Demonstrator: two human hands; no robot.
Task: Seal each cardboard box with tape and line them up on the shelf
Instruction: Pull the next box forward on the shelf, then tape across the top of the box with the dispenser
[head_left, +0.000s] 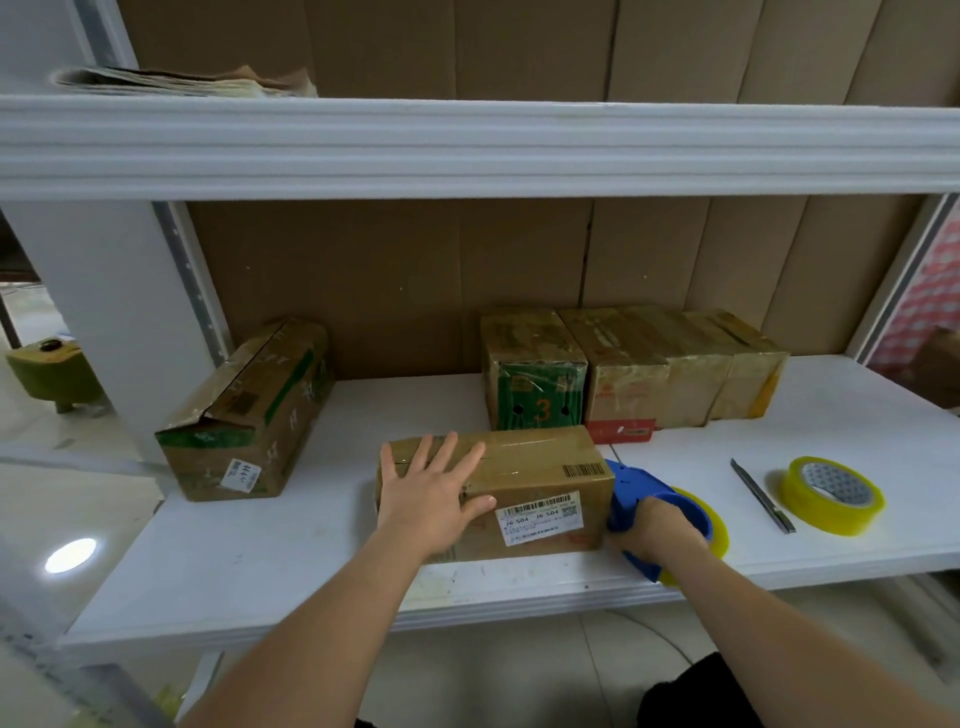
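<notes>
On the white shelf (311, 561), the left hand (434, 491) lies flat with fingers spread on top of a cardboard box (540, 493) near the front edge. The right hand (657, 530) curls its fingers round a blue tape dispenser (636, 488) touching the box's right end. Sealed boxes (634, 364) stand in a row behind.

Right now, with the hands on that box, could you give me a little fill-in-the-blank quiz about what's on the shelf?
1. The left hand lies flat on top of the ____.
2. The right hand grips a tape dispenser whose colour is ____.
3. The spare tape roll lies to the right of the ____.
4. The box at far left has its end flap ____.

Missing words: box; blue; knife; open
</notes>
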